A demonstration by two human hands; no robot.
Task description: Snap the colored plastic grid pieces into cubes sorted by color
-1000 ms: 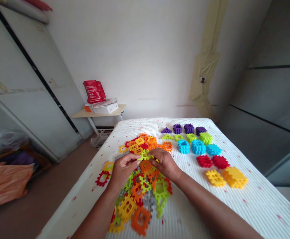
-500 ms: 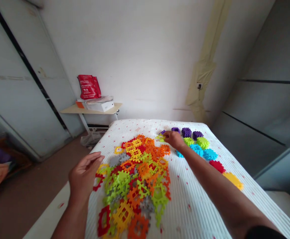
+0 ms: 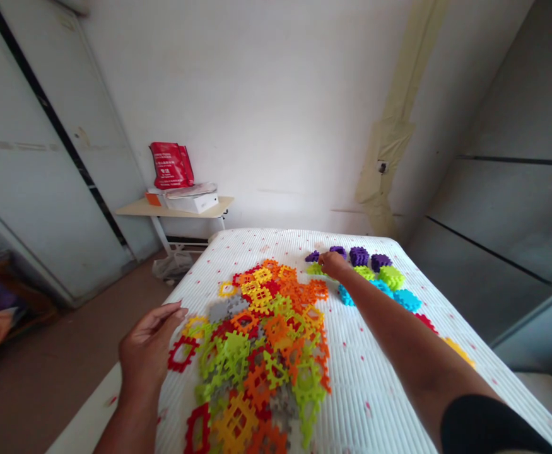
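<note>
My right hand (image 3: 333, 265) reaches across the white ribbed mattress (image 3: 375, 391) to the far rows, its fingers bunched between a lime green piece (image 3: 315, 269) and a purple stack (image 3: 338, 251). Whether it holds anything is hidden. My left hand (image 3: 149, 347) hangs open and empty over the bed's left edge, close to a red lattice piece (image 3: 182, 354). A large heap of interlocking plastic lattice pieces (image 3: 261, 340) in orange, yellow, green, red and grey spreads between my hands. Sorted stacks of cyan pieces (image 3: 405, 300) lie partly behind my right forearm.
Red (image 3: 426, 323) and yellow (image 3: 458, 353) pieces lie at the bed's right side. Beyond the bed stands a small table (image 3: 176, 209) bearing a white box (image 3: 191, 203) and a red bag (image 3: 171, 165). A white wall and grey wardrobe doors (image 3: 43, 176) surround the bed.
My hands have moved apart from the heap, where they held a green piece together. My right hand went to the far rows, and my left hand went left and opened.
</note>
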